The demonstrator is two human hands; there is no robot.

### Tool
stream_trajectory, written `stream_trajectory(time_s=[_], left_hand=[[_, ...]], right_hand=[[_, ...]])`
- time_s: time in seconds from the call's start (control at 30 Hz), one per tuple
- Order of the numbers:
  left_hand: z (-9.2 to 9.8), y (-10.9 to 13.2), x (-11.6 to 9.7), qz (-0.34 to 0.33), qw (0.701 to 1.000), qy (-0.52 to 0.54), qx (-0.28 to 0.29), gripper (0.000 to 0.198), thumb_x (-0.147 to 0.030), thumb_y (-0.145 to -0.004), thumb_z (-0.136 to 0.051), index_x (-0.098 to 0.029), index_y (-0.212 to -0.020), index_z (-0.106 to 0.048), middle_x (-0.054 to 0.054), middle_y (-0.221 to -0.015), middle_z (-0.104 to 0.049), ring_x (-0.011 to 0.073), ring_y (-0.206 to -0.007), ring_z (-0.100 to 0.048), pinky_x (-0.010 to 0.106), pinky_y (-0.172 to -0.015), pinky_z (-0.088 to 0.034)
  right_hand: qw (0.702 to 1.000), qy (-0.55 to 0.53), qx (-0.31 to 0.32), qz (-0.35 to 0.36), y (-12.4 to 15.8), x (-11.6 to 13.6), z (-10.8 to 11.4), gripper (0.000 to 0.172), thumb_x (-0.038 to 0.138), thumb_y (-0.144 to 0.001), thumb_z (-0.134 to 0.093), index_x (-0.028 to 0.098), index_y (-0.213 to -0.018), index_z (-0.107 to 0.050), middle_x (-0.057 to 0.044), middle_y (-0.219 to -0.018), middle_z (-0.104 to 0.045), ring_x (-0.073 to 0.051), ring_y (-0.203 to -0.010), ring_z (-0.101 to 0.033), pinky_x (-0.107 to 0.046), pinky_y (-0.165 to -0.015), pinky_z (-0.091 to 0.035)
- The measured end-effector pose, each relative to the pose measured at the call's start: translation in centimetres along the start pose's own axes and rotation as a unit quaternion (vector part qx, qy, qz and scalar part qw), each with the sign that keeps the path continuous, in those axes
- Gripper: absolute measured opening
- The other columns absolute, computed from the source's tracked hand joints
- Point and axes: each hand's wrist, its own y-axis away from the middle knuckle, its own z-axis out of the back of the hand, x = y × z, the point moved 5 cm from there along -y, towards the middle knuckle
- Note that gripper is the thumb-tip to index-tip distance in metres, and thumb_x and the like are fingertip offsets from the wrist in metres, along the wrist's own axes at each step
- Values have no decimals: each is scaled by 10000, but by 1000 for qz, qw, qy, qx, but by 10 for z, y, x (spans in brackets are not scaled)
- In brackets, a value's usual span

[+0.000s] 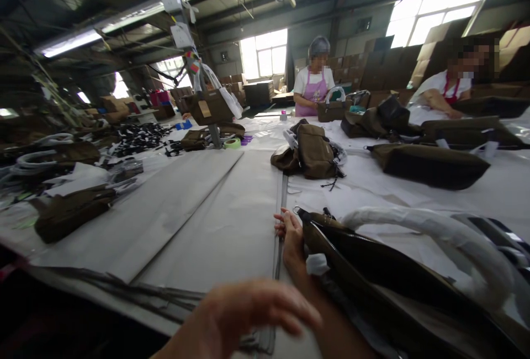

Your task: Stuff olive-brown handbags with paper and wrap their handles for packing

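Two bare hands are positioned over the near side of the white-covered worktable (356, 190). The left hand (256, 306) is suspended above the near end of the grey sheets (232, 215); its fingers are loosely bent and blurred, and nothing is held. The right hand (291, 232) is extended to the right edge of the sheets with fingers part-spread and slightly curled. No grip is seen; whether the edge is touched cannot be told.

The open brown bag (397, 281) is laid slantwise at the right, just beside the right hand and forearm, with its end ring (296, 210) near the hand. The zipped mouth is parted, so access to the dark interior is given. The handle (418, 220) is wrapped in white material, presumably for protection against scuffing. The sheets are kept flat and layered, probably to avoid creasing. Beyond them, brown bags (317, 152) are grouped; another bag (219, 106) is hung at the post, perhaps to save table space.
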Motion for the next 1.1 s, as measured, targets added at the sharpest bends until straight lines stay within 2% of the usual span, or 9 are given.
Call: stream_trajectory(time_s=[0.07,0.1,0.17,0.27,0.37,0.5,0.6,0.9,1.1], left_hand=[[26,-27,25,-5,989,-74,-126,285,-503,-832,-679,-258,-952,-762,79,-1167,-745,299,-1191,-640,483,-1138,-406],[43,-37,37,-5,954,-195,-228,234,-475,-827,-699,-245,-813,-742,64,-1070,-773,277,-1091,-687,437,-1081,-472],[66,-55,64,9,899,-331,-288,223,-443,-844,-674,-237,-787,-738,53,-1068,-780,268,-1061,-703,402,-1026,-515],[85,-70,101,32,878,-397,-265,243,-372,-911,-571,-239,-916,-774,51,-1216,-740,259,-1235,-625,406,-1111,-446],[89,-72,125,78,854,-463,-223,392,-401,-930,-529,-194,-1202,-719,114,-1460,-562,312,-1440,-413,522,-1196,-296],[87,-70,143,133,820,-527,-177,790,-631,-822,-621,-152,-1443,-529,183,-1596,-320,390,-1510,-224,632,-1204,-132],[93,-71,150,150,800,-558,-163,825,-685,-840,-558,-196,-1497,-458,154,-1622,-274,359,-1525,-194,606,-1216,-77],[144,-82,155,176,772,-583,-183,783,-602,-896,-523,-136,-1514,-410,169,-1616,-302,333,-1517,-237,555,-1218,-157],[161,-84,156,164,769,-581,-209,731,-575,-882,-569,-118,-1449,-497,179,-1567,-412,324,-1467,-355,480,-1209,-235]], right_hand=[[1000,0,-7,8,0,0,1,469,530,-790,-675,158,-1076,-679,-63,-906,-734,-96,-561,-558,-211,-483,-402],[1000,-1,-12,11,0,1,2,462,527,-795,-670,161,-1076,-679,-57,-906,-730,-95,-562,-558,-210,-484,-403],[1000,-3,-18,14,0,1,3,469,535,-792,-671,163,-1078,-677,-50,-897,-728,-94,-560,-561,-206,-480,-400],[1000,-7,-21,15,0,0,3,512,569,-769,-686,155,-1069,-672,-50,-865,-731,-91,-544,-559,-197,-470,-394],[1000,-9,-17,20,-1,0,2,540,585,-760,-691,146,-1074,-671,-53,-856,-734,-85,-539,-550,-191,-474,-395],[999,-8,-14,30,1,2,1,539,570,-773,-687,143,-1102,-676,-50,-849,-734,-87,-542,-548,-198,-486,-406],[999,-8,-12,34,2,4,0,527,561,-778,-686,145,-1102,-680,-49,-846,-736,-84,-539,-546,-195,-483,-403],[999,-18,-5,32,4,10,0,543,569,-747,-713,153,-1093,-672,-41,-839,-730,-95,-546,-560,-209,-497,-429],[999,-32,6,24,9,15,2,543,571,-751,-718,160,-1101,-666,-46,-857,-733,-103,-559,-583,-210,-501,-445]])
